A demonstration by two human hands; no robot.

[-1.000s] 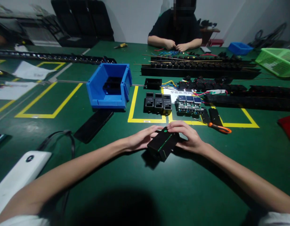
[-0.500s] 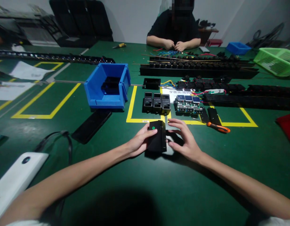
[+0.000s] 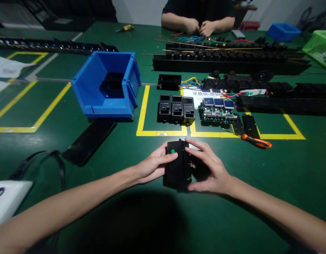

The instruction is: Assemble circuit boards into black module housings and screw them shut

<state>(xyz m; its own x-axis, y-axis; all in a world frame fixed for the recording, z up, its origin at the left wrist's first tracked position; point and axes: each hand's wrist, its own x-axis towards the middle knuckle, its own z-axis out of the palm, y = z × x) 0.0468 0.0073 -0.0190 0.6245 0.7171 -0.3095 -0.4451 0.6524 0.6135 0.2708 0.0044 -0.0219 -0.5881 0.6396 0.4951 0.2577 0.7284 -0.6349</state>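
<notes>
Above the near part of the table I hold a black plastic case (image 3: 175, 171) with a round green sticker on its upper face. My left hand (image 3: 152, 165) is closed around its left side, thumb lying on top. On the right side, my right hand (image 3: 216, 171) spans the case, fingertips on the far right edge and thumb at the near corner. Just beyond stand three black plastic housings (image 3: 177, 110) in a row. Beside them lie green circuit boards (image 3: 218, 114) with small screens. An orange-handled screwdriver (image 3: 255, 141) rests to their right.
A blue bin (image 3: 107, 111) with black parts inside stands left, near a black phone (image 3: 90, 143). A white device (image 3: 13, 197) and black cable (image 3: 62, 173) lie at near left. Long black rails (image 3: 226, 65) stretch across the back, where a person's hands (image 3: 200, 27) rest.
My right hand has come in from beside the case, its fingers and thumb now against it. The view has tilted down and moved closer to the table.
</notes>
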